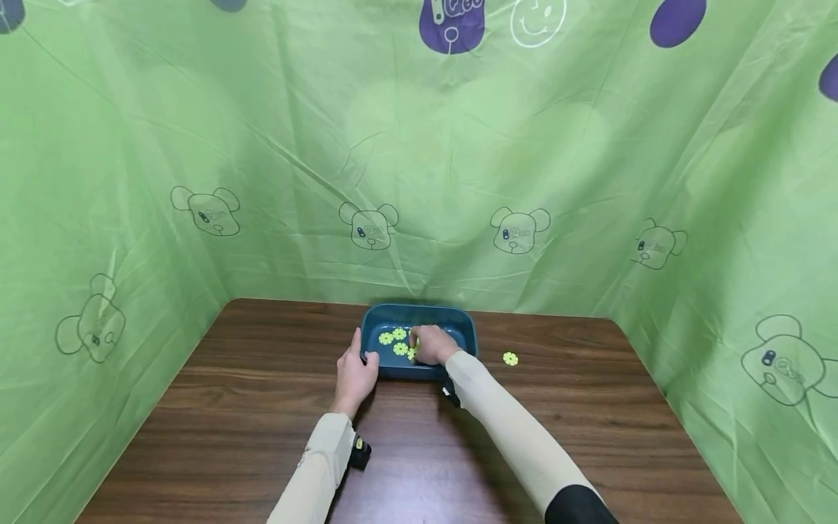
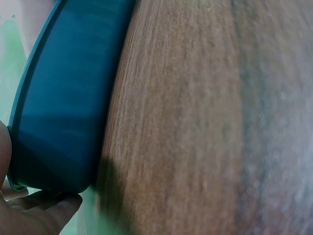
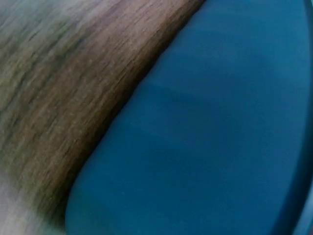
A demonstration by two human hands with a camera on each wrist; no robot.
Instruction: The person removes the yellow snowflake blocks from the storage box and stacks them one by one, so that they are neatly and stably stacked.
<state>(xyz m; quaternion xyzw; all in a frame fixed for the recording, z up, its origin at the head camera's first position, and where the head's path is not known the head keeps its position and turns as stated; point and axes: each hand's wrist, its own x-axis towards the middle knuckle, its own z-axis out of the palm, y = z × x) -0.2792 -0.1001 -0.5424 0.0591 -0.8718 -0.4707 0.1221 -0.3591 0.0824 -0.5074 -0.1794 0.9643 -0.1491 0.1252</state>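
A person in pale sleeves (image 1: 511,437) works at a dark wood-grain table (image 1: 262,407), both hands at a smooth, teal-blue tray (image 1: 409,371) — a rounded rectangle with a thin raised rim — near the table's far edge. The left hand (image 1: 354,375) presses on the tray's near left corner, index finger and thumb extended. The right hand (image 1: 434,345) reaches inside, fingers bent down among flat, yellow-green, scalloped flower-shaped pieces (image 1: 400,349); whether it grips one cannot be told. Several lie on the tray floor, some partly hidden by the hand, while a single flower piece (image 1: 511,359) rests on the bare wood to the right of the tray. The wrist views show the tray's plain outer wall against streaked brown grain. Black wrist devices (image 1: 359,453) sit at the cuffs. Behind hangs a creased, faintly glossy green sheet (image 1: 419,145) printed with outlined mouse-eared heads (image 1: 370,227), a white smiling face (image 1: 538,22) and purple patches (image 1: 678,22) — the lettering seems to begin with "Q", the rest unclear.
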